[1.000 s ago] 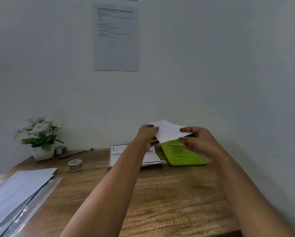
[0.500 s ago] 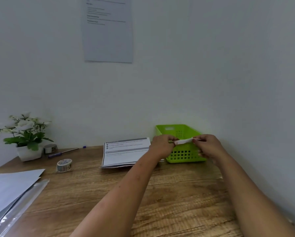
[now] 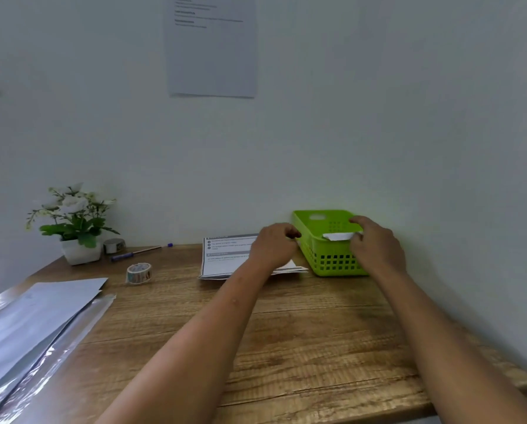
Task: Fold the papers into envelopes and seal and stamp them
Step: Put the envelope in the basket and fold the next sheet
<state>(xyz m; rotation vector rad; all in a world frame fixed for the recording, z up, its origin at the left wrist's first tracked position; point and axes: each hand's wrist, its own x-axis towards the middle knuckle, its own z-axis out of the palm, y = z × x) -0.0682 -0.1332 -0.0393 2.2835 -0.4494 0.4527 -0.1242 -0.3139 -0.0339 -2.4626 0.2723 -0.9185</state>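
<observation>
A white folded paper envelope (image 3: 338,236) lies across the near rim of the green basket (image 3: 323,258) at the back right of the wooden table. My right hand (image 3: 375,243) pinches its right end over the basket. My left hand (image 3: 274,244) hovers just left of the basket with fingers curled and nothing in it. A stack of printed papers (image 3: 225,255) lies under the left hand. A roll of patterned tape (image 3: 138,272) stands on the table to the left.
A potted white-flower plant (image 3: 75,224), a second tape roll (image 3: 114,245) and a pen (image 3: 137,253) sit at the back left. Plastic sleeves with white sheets (image 3: 33,313) lie at the front left. A printed sheet (image 3: 211,47) hangs on the wall.
Both hands carried the folded envelope forward and down to the basket. The left hand has let go of it and drawn back to the left; the right hand still holds it.
</observation>
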